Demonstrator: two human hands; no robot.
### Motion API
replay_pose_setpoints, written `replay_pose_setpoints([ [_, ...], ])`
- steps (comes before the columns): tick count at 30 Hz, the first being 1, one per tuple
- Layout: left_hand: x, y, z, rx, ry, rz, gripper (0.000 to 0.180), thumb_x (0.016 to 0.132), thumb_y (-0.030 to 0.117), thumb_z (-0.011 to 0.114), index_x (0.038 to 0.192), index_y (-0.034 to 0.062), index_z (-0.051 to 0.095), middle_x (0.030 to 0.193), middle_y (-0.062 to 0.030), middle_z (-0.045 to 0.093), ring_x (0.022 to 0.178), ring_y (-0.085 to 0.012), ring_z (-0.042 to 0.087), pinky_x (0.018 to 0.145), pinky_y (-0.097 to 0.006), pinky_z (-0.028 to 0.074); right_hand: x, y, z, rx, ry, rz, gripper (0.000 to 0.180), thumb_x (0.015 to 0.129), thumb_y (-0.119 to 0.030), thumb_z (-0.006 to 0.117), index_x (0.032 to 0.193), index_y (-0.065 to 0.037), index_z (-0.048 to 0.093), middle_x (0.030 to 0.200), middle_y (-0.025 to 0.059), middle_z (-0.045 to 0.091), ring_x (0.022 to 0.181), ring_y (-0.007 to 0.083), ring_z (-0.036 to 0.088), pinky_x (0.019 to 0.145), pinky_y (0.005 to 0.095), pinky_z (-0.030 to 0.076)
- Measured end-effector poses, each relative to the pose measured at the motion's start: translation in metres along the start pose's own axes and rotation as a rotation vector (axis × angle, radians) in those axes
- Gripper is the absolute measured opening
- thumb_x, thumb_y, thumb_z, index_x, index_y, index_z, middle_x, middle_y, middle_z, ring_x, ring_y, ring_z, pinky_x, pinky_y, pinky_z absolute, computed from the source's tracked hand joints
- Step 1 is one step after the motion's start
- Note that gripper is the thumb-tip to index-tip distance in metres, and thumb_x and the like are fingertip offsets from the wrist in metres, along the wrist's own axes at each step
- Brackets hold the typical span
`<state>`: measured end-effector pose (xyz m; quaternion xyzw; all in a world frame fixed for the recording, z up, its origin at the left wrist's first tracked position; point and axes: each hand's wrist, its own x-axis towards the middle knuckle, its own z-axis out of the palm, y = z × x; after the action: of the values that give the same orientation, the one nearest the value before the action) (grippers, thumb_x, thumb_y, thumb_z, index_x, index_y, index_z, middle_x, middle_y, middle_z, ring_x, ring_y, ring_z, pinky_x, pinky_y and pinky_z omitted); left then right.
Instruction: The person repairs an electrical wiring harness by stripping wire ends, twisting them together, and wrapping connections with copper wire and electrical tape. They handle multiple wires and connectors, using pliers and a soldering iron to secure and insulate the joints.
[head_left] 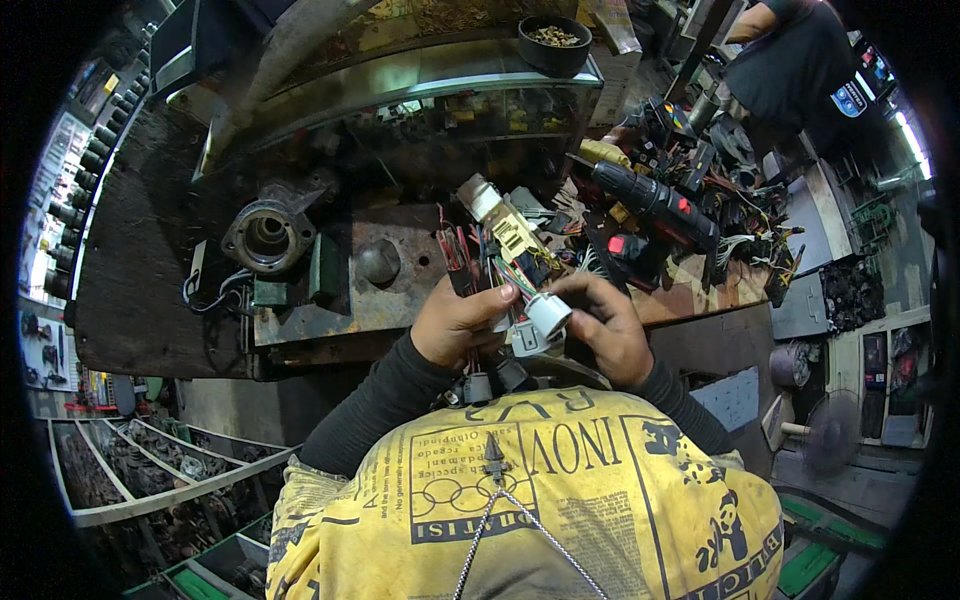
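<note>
My left hand [458, 318] is closed around a bundle of wires [514, 274] in green, red and other colours, the thumb pressed across it. The bundle ends in a white plug connector [548, 314]. A second pale connector [526, 340] hangs just below, and dark grey connectors [478, 386] dangle near my shirt. My right hand [608, 328] pinches the white connector from its right side, index finger curled behind and thumb near its rim. Just beyond my hands, a cream plastic block [512, 232] with slots lies among more wires. Part of the bundle is hidden by my left palm.
A cordless drill [650, 200] lies right of the wires, beside heaped cables and connectors [752, 235]. To the left stand a round metal housing [268, 236] and a rusty plate [330, 325] with a domed knob. A black bowl [554, 46] sits far back; another person [790, 60] stands far right.
</note>
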<state>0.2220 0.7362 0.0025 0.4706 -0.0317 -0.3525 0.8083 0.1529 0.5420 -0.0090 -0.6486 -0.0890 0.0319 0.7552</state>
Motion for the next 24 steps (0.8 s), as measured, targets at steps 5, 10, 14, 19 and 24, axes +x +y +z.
replay_pose_setpoints([
  [5,-0.002,0.005,0.003,0.234,-0.041,0.134,0.021,0.083,0.015,0.067,0.099,0.0022,0.061,0.078,-0.0006,0.062,0.064,-0.0061,0.052,0.054,-0.021,0.040,-0.012,0.008,0.002,0.158,-0.040,0.005,0.043,0.086,-0.017,0.066,0.121,0.000,0.046,0.108,0.0064,0.055,0.102,0.0129,0.052,0.091,0.0278,0.041],
  [10,-0.007,0.003,0.008,0.394,-0.142,0.251,0.018,0.086,0.014,0.065,0.099,0.0018,0.062,0.084,0.0000,0.063,0.071,-0.0054,0.053,0.063,-0.022,0.044,-0.010,-0.006,-0.017,-0.040,-0.045,-0.203,0.030,0.078,-0.008,0.072,0.104,0.001,0.063,0.096,0.0101,0.060,0.092,0.0176,0.058,0.083,0.0298,0.045],
  [14,-0.007,-0.002,0.005,0.252,-0.151,0.143,0.021,0.088,0.021,0.064,0.098,0.0019,0.061,0.085,0.0011,0.062,0.071,-0.0044,0.051,0.064,-0.022,0.043,-0.012,-0.031,-0.031,-0.435,-0.129,-0.327,0.034,0.072,-0.006,0.075,0.104,-0.002,0.066,0.091,0.0123,0.058,0.081,0.0235,0.060,0.072,0.0324,0.047],
  [19,0.003,-0.013,0.002,0.341,-0.204,0.210,0.023,0.088,0.023,0.065,0.098,0.0020,0.062,0.085,0.0014,0.062,0.073,-0.0043,0.051,0.066,-0.022,0.043,-0.016,-0.054,-0.029,-0.771,-0.146,-0.390,0.036,0.067,-0.007,0.076,0.101,-0.004,0.067,0.086,0.0122,0.055,0.077,0.0259,0.058,0.067,0.0338,0.047],
  [24,0.003,-0.014,0.003,0.385,-0.215,0.167,0.018,0.087,0.016,0.065,0.097,0.0016,0.063,0.084,0.0019,0.062,0.074,-0.0045,0.052,0.066,-0.022,0.043,-0.017,-0.060,-0.025,-0.916,-0.168,-0.410,0.035,0.067,-0.007,0.075,0.100,-0.004,0.066,0.085,0.0118,0.054,0.076,0.0264,0.057,0.066,0.0345,0.047],
])
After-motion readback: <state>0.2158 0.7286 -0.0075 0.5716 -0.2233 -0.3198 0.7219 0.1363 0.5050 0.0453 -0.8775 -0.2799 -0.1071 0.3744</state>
